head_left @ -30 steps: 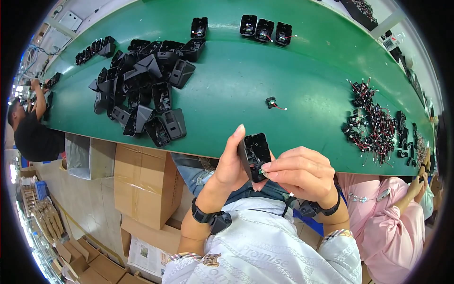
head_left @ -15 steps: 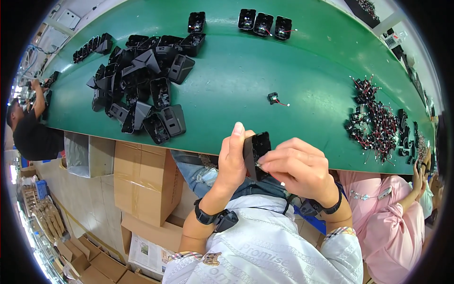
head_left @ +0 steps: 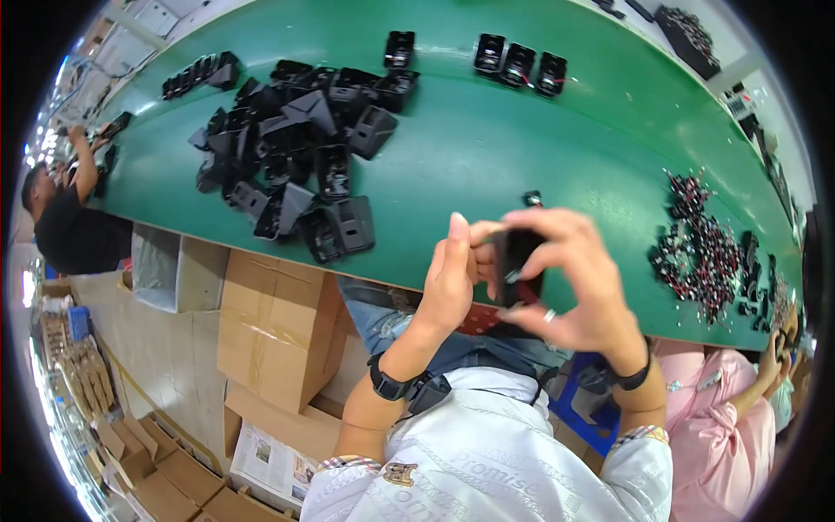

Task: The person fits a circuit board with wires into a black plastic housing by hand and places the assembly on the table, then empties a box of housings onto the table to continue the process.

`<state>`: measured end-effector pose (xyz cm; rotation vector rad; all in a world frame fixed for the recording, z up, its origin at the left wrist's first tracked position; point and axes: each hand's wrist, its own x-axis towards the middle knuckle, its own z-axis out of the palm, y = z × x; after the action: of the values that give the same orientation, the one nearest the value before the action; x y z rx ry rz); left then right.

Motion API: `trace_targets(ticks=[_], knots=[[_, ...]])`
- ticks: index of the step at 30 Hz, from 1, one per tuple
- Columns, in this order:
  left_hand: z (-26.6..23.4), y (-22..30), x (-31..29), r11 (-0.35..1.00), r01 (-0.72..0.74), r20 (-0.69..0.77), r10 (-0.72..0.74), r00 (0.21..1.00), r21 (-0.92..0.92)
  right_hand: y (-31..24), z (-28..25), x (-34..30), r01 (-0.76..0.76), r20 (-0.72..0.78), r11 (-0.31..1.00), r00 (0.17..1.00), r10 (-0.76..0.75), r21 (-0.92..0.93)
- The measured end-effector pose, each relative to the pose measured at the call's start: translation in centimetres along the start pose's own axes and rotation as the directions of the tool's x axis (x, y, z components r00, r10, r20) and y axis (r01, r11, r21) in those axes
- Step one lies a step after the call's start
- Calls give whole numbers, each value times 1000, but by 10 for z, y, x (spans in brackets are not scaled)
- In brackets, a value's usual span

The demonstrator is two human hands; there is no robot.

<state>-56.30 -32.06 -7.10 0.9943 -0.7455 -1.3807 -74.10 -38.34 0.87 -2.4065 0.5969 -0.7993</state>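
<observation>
Above the table's near edge I hold a black plastic housing (head_left: 515, 261) between my hands. My left hand (head_left: 448, 283) is closed on its left side, thumb pointing up. My right hand (head_left: 587, 278) curves round the right side, its fingers over the top and its thumb low; motion blurs it somewhat. A bit of red wire and a small white connector show by the housing's lower part. Just beyond my right fingers a small black part (head_left: 532, 198) with a red wire lies on the green table (head_left: 470, 165).
A heap of black housings (head_left: 296, 130) lies to the left. Several housings, among them an upright one (head_left: 518, 64), line the far side. Wired small parts (head_left: 696, 261) are piled right. Cardboard boxes (head_left: 274, 326) stand below the table. Other people sit at far left and right.
My right hand has gone from pinching at the housing's open face to spanning its right side. The housing has turned and shifted slightly right. The whole view has shifted a little.
</observation>
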Motion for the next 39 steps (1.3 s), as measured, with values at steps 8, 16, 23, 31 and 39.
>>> trace_targets(ticks=[8, 16, 23, 31, 39], knots=[[-86, 46, -10, -40, -42, 58, 710, 702, 998, 199, -80, 25, -289, -160, 827, 957, 242, -482], [-87, 38, -6, -200, 143, 6, 601, 799, 969, 262, -82, 58, -384, -210, 821, 923, 324, -422], [-74, 33, -1, -147, -67, 146, 633, 760, 987, 197, -70, 30, -338, -389, 838, 906, 166, -429], [-48, 9, 9, 758, -470, -2, 528, 849, 452, 90, 3, -20, -349, -55, 937, 936, 349, -1], [-32, -24, 3, 734, -26, 53, 84, 995, -679, 102, 17, -8, -265, -163, 964, 952, 258, -23]])
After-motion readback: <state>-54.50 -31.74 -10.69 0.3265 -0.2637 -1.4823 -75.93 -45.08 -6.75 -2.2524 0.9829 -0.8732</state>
